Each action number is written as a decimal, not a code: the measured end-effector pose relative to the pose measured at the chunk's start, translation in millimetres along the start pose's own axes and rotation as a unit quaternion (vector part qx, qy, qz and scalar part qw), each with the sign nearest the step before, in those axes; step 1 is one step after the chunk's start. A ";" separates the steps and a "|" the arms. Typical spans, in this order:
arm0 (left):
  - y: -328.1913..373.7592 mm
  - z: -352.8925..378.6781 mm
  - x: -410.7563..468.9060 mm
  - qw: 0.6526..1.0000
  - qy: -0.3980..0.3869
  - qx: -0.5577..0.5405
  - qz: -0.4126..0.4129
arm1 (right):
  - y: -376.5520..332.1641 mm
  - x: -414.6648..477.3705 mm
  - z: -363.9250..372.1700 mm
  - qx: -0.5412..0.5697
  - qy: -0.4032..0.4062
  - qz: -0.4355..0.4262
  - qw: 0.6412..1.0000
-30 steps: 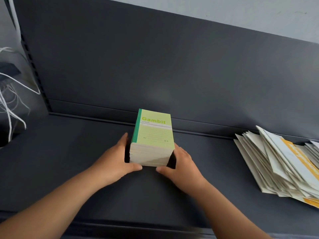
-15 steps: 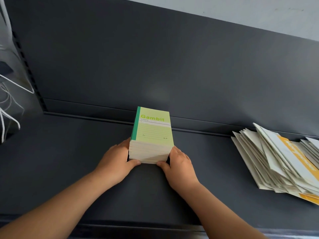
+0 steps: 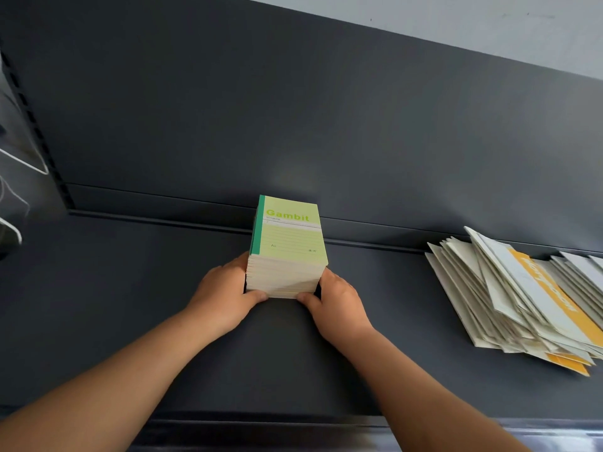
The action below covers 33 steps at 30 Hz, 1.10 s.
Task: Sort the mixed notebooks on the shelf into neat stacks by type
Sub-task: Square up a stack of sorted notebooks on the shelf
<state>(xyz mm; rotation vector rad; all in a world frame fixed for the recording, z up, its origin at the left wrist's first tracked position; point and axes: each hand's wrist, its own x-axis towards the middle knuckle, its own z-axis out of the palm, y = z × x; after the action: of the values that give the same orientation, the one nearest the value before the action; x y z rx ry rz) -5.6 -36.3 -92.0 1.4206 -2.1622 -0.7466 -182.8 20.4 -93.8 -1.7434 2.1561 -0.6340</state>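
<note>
A squared stack of green notebooks with "Gambit" on the top cover stands on the dark grey shelf, close to the back panel. My left hand grips the stack's left side, thumb curled across the front bottom edge. My right hand grips the right side the same way. A loose, fanned pile of white and orange notebooks lies at the right end of the shelf.
The shelf's back panel rises directly behind the stack. A slotted upright and white wire fittings stand at the far left. The shelf's front lip runs along the bottom.
Both hands have pushed the green stack back toward the rear panel and closed in tighter against its sides. The orange pile has not moved.
</note>
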 end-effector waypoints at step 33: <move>293.5 142.1 -17.5 0.995 -0.055 0.011 0.086 | 215.7 -88.8 -227.0 0.011 0.150 0.011 0.989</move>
<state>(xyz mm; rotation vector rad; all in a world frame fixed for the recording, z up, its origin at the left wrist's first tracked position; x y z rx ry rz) -289.2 102.8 -9.1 1.2109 -2.3487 -0.7542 -456.2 177.4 -12.8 -1.7018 2.3485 -0.9646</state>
